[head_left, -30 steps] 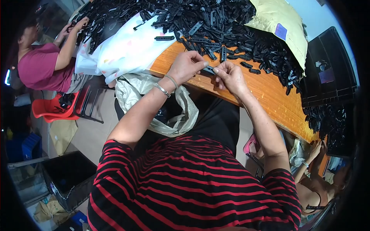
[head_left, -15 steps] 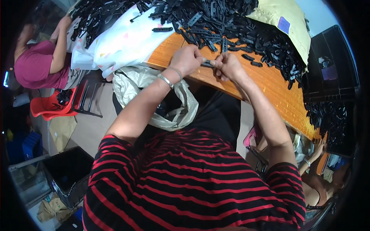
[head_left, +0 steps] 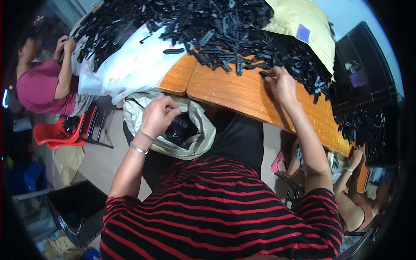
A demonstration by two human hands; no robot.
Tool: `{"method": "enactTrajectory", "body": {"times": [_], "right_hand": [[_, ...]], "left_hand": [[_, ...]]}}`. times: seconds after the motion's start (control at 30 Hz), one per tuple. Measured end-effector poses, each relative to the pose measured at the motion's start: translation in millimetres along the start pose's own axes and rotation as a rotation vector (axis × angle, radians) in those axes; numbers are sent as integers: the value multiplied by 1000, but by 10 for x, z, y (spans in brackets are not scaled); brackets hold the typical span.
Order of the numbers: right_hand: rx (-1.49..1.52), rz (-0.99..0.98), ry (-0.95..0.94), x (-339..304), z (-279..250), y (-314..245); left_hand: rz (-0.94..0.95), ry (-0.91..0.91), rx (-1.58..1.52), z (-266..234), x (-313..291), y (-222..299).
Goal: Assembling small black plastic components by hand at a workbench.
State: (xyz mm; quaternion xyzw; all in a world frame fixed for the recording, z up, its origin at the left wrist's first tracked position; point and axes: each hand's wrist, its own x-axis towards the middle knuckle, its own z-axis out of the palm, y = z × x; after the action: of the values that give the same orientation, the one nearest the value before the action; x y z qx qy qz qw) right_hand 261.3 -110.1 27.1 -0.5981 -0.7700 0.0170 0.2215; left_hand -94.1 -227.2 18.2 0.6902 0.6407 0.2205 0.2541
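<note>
My left hand (head_left: pixel 158 116) hangs over the mouth of a whitish woven sack (head_left: pixel 203 145), its fingers curled in and the thumb near the forefinger. Whatever it may hold does not show. Dark pieces (head_left: pixel 178 130) lie inside the sack. On the wooden table, at the near edge of a big heap of black plastic pieces (head_left: pixel 208 37), my right hand (head_left: pixel 284 86) pinches a small black plastic piece (head_left: pixel 264 74) between thumb and fingers.
A white plastic sheet (head_left: pixel 134 65) lies left of the bare wooden tabletop (head_left: pixel 225 89). A pale yellow sack (head_left: pixel 303 19) stands behind the heap. One person (head_left: pixel 43 89) sits at the left, another (head_left: pixel 355 208) at the right. A black bin (head_left: pixel 80 210) stands lower left.
My hands have come apart from the piece they held together over the table edge. The left has moved down and left over the sack; the right has moved right to the heap.
</note>
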Motion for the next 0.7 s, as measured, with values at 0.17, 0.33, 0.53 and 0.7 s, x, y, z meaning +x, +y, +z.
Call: {"method": "enactTrajectory", "body": {"times": [0.17, 0.33, 0.53, 0.7], "right_hand": [[-166, -32, -64, 134, 113, 153], [12, -160, -81, 43, 85, -134], [284, -284, -201, -194, 270, -603], [289, -296, -161, -201, 330, -760]], "left_hand": [[325, 312, 10, 151, 403, 162], [496, 460, 198, 225, 1130, 195], [607, 387, 466, 226, 1511, 129], [614, 358, 435, 177, 1424, 152]]}}
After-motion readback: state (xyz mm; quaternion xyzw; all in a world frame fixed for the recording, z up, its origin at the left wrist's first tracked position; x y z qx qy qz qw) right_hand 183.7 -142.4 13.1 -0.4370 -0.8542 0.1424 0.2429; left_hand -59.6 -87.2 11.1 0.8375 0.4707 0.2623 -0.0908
